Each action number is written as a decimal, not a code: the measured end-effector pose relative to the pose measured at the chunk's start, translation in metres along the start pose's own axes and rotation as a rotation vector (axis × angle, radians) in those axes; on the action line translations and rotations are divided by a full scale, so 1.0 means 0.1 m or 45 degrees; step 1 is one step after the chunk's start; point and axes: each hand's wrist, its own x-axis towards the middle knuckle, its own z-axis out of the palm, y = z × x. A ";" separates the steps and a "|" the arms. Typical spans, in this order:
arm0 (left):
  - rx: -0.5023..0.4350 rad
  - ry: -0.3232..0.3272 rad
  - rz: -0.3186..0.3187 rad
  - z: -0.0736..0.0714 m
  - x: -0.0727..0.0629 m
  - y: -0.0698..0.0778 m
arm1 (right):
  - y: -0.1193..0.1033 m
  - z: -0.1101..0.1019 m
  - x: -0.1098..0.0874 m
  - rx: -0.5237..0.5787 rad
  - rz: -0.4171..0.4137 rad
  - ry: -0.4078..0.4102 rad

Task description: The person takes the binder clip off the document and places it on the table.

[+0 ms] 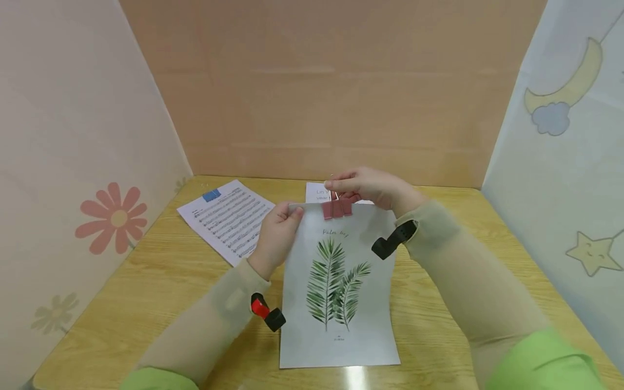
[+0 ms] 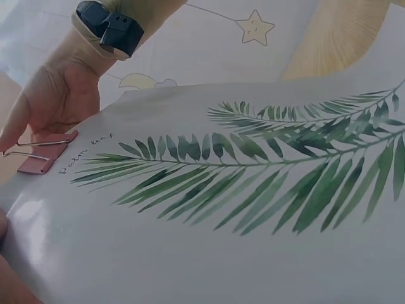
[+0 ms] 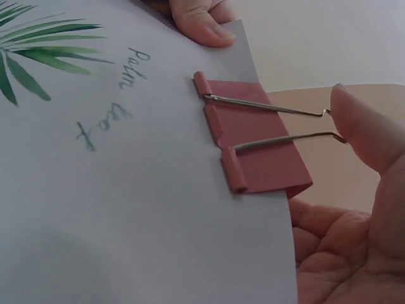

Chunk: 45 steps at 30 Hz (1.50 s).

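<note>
A sheet of paper (image 1: pixel 298 319) printed with green palm leaves (image 2: pixel 253 171) is held up by its top edge, its lower part hanging down over the table. The left hand (image 1: pixel 279 233) pinches its top left corner, thumb on the printed side. A pink binder clip (image 1: pixel 336 209) sits across the middle of the top edge. Its wire handles (image 3: pixel 278 107) stand up past the paper, and the right hand (image 1: pixel 372 187) grips them. The right thumb (image 3: pixel 364 130) touches the ends of the front wire; the other fingers lie behind, partly hidden by the sheet.
On the wooden table (image 1: pixel 146 292), a stack of sheet music (image 1: pixel 229 216) with a blue binder clip (image 1: pixel 212 195) lies at the back left. Behind the held sheet, another printed paper (image 1: pixel 314 190) shows partly. Decorated walls stand at both sides, a tan one behind.
</note>
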 end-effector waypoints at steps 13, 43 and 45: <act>-0.050 -0.028 0.069 0.05 -0.04 0.05 | 0.00 -0.10 -0.01 0.238 -0.007 -0.075; -0.021 -0.003 0.025 -0.04 -0.09 0.03 | 0.08 -0.29 -0.24 0.464 -0.263 0.244; -0.018 0.004 0.028 -0.04 -0.09 0.03 | 0.13 -0.37 -0.32 0.468 -0.260 0.282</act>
